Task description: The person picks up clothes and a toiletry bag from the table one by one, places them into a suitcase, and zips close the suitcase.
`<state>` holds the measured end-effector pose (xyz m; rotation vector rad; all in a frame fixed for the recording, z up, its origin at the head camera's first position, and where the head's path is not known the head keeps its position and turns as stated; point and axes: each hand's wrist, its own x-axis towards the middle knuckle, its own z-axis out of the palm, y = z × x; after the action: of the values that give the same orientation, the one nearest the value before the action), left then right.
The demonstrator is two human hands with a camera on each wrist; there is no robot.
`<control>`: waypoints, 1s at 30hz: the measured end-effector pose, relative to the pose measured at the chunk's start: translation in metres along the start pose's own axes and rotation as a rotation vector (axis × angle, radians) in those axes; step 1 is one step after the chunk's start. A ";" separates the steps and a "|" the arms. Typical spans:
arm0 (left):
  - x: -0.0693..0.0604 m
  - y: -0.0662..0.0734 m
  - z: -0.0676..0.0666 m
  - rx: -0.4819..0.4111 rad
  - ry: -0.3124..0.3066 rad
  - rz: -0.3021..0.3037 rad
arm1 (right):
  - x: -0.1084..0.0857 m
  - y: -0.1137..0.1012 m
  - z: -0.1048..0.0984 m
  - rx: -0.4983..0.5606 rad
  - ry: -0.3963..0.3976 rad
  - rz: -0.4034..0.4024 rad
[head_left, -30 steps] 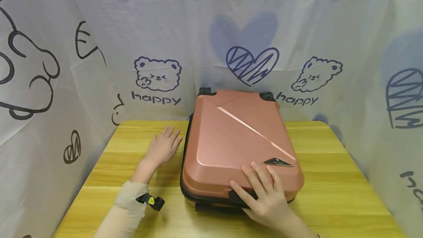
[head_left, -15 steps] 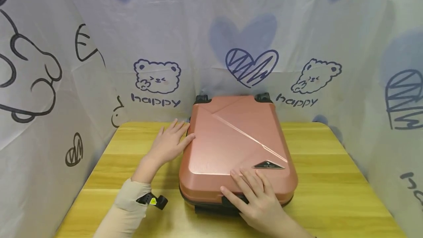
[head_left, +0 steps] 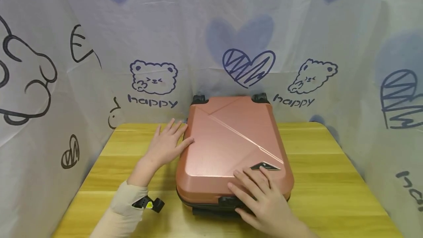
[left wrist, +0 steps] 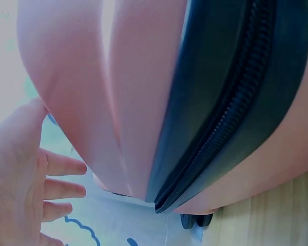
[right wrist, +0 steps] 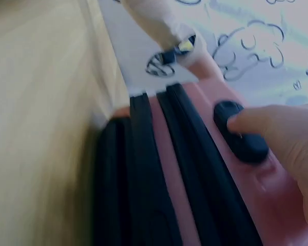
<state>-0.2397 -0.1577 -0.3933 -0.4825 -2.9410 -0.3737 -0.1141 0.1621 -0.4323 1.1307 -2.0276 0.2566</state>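
A pink hard-shell suitcase (head_left: 231,139) lies flat on the wooden table, wheels at the back. My left hand (head_left: 165,144) is at its left side, fingers spread and thumb over the top edge. In the left wrist view the suitcase's black zipper (left wrist: 231,113) runs along the side, and the left hand (left wrist: 20,174) shows straight fingers. My right hand (head_left: 264,197) lies over the front edge, fingertips on the lid near the dark triangular badge (head_left: 265,166). In the right wrist view its thumb (right wrist: 262,123) touches a black oblong fitting (right wrist: 241,136) on the front.
The wood-grain table (head_left: 330,179) extends on both sides of the suitcase. A white cloth (head_left: 158,28) printed with hearts and bears hangs behind and at the sides. A black strap (head_left: 148,204) sits on the left wrist.
The suitcase's wheeled end has come down a little and the case has shifted slightly left. My left hand has moved from the table beside it onto its left edge. The right hand stays at the front.
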 end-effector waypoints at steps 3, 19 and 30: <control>-0.005 0.000 -0.001 0.009 -0.006 0.010 | -0.002 0.010 -0.003 -0.015 0.043 0.033; -0.053 0.005 -0.001 0.121 0.100 0.208 | -0.044 0.077 -0.016 0.036 0.045 0.139; -0.068 -0.008 0.026 -0.107 0.183 0.533 | -0.070 0.099 -0.023 0.208 -0.147 0.267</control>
<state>-0.1813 -0.1787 -0.4316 -1.1398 -2.4940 -0.4720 -0.1588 0.2762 -0.4485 1.0237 -2.3265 0.5433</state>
